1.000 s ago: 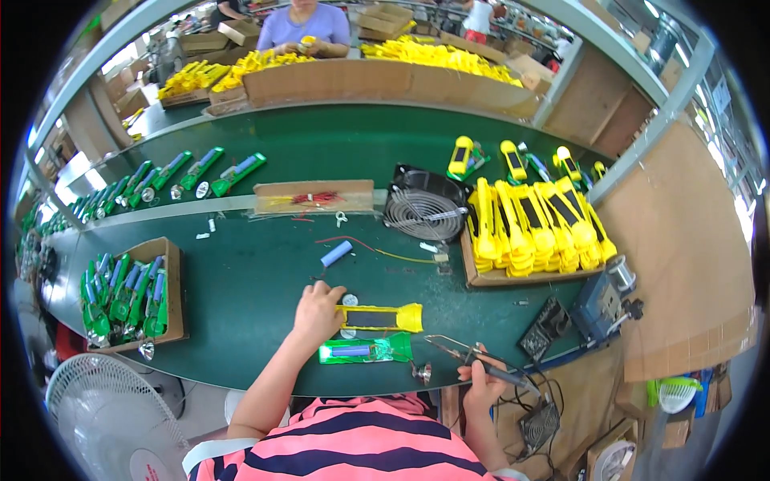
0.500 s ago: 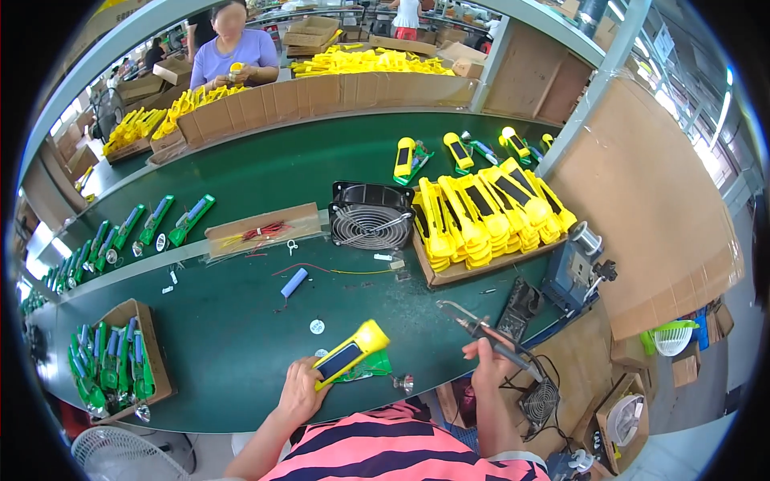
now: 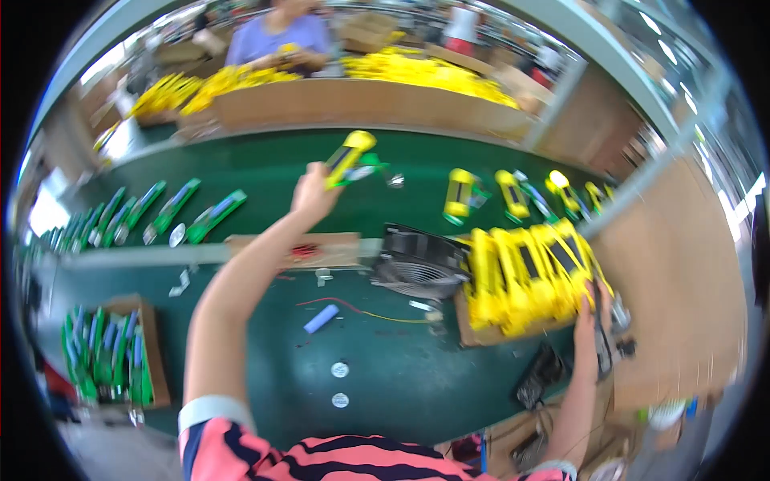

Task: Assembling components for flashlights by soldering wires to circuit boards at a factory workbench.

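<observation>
My left arm stretches over the far part of the green bench. The left hand (image 3: 314,195) is closed round the end of a yellow flashlight (image 3: 346,160) with a dark panel. Green and silvery parts (image 3: 369,167) hang loosely beside it, blurred. At the right, my right hand (image 3: 589,321) is beside a cardboard box (image 3: 473,330) heaped with yellow flashlight casings (image 3: 525,268). A dark, slim soldering iron handle (image 3: 598,317) lies along its fingers, though motion smears the grip. Several yellow flashlights (image 3: 459,196) stand in a row behind the box.
A black fan (image 3: 421,260) stands beside the heaped box. Green circuit holders with blue cells (image 3: 216,216) line the bench's left, with more in a box (image 3: 148,353). Nearer lie a blue cell (image 3: 321,318) and round white discs (image 3: 340,369). A person (image 3: 281,40) works opposite.
My left hand has carried the yellow flashlight from the near bench edge to the far strip. My right hand has moved up and right with the soldering iron, beside the heaped box.
</observation>
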Available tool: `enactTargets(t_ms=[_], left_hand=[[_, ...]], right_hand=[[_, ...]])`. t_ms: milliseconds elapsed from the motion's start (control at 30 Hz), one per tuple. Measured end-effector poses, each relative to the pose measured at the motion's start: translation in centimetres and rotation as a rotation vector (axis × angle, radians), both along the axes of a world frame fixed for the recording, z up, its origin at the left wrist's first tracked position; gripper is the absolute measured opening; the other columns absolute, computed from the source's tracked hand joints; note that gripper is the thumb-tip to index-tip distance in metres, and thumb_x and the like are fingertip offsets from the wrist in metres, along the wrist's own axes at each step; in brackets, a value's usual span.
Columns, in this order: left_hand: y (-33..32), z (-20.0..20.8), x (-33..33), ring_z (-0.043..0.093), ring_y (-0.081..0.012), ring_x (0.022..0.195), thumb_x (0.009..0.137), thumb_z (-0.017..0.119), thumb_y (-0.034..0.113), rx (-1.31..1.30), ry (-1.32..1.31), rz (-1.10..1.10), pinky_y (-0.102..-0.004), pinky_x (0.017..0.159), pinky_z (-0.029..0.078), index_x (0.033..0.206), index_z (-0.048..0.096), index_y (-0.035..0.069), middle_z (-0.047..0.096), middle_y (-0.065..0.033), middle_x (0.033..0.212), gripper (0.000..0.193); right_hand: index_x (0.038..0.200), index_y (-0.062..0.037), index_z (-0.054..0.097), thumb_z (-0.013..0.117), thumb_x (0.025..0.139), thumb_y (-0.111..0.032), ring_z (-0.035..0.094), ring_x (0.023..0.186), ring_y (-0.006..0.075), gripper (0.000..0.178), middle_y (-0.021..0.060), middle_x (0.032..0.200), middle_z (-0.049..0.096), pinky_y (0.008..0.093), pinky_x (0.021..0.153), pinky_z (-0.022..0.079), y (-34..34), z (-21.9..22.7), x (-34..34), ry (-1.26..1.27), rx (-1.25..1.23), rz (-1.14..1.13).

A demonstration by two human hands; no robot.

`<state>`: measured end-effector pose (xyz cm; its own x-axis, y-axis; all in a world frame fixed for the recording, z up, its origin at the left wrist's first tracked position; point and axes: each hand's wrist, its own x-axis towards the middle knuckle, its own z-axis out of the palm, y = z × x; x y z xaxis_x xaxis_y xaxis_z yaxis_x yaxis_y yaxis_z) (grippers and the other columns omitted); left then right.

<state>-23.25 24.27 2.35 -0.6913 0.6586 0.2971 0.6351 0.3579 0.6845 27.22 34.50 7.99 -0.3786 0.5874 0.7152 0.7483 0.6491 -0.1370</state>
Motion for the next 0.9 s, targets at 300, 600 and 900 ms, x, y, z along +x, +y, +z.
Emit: enactTargets(t_ms=[300, 600, 900], left_hand=[[-1.6, -1.6, -1.6, 0.053, -0.0304, 0.095, 0.063, 0.069, 0.05, -0.504, 0.396, -0.214, -0.0415, 0.076, 0.046, 0.099, 0.053, 0.003, 0.053, -0.0154, 0.099, 0.062], [-33.8, 7.8, -6.4, 0.063, -0.0263, 0.072, 0.07, 0.056, 0.02, -1.122, 0.373, 0.508, -0.037, 0.062, 0.051, 0.071, 0.065, 0.003, 0.064, -0.0139, 0.076, 0.019], [-43.1, -0.3, -6.2, 0.059, -0.0328, 0.08, 0.066, 0.064, 0.026, -0.823, 0.042, 0.431, -0.0406, 0.072, 0.046, 0.083, 0.061, -0.005, 0.061, -0.0215, 0.081, 0.036]], right_hand=[[0.124, 0.0017, 0.038, 0.042, 0.091, -0.018, 0.046, 0.111, 0.0281, 0.039, 0.0182, 0.121, 0.046, 0.032, 0.092, 0.035, 6.3, -3.1, 1.7, -0.027, -0.22, 0.089], [0.126, 0.0004, 0.035, 0.035, 0.093, -0.016, 0.045, 0.113, 0.025, 0.037, 0.0139, 0.127, 0.042, 0.0284, 0.09, 0.037, 6.5, -3.5, 0.6, -0.119, -0.193, 0.02], [0.117, -0.0052, 0.053, 0.045, 0.087, -0.003, 0.049, 0.09, 0.0116, 0.031, 0.0014, 0.116, 0.053, 0.0244, 0.083, 0.038, 3.2, -2.1, -0.6, 0.386, -0.454, 0.012]])
